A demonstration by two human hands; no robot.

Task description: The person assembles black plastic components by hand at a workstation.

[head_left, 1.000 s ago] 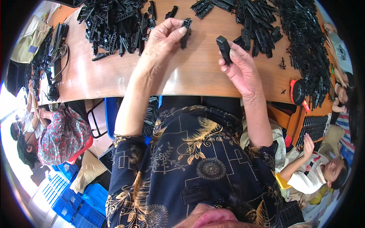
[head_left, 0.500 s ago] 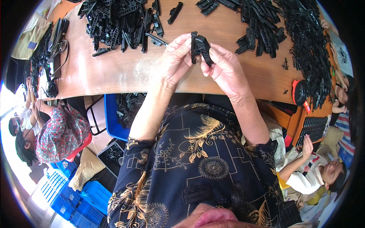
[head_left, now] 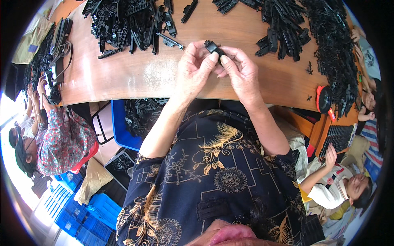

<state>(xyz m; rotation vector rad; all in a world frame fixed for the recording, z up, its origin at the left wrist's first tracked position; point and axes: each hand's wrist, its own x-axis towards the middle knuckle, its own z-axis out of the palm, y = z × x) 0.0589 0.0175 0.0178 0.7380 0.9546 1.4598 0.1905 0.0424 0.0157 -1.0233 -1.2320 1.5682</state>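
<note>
Kinda chunky, narrow black plastic part (head_left: 212,47) here, with a light glint on its top. The left hand (head_left: 193,69) and right hand (head_left: 244,73) are close together, both gripping it, thumbs pressed against it, over the brown wood-grain tabletop (head_left: 131,80). Any lettering on it is too small to make out. Below the table edge, a bright blue plastic bin (head_left: 118,132) has jumbled black plastic pieces (head_left: 137,117) inside.

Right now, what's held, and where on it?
Black plastic part, maybe two together: left hand and right hand pinch its near end; far end sticks out.
</note>
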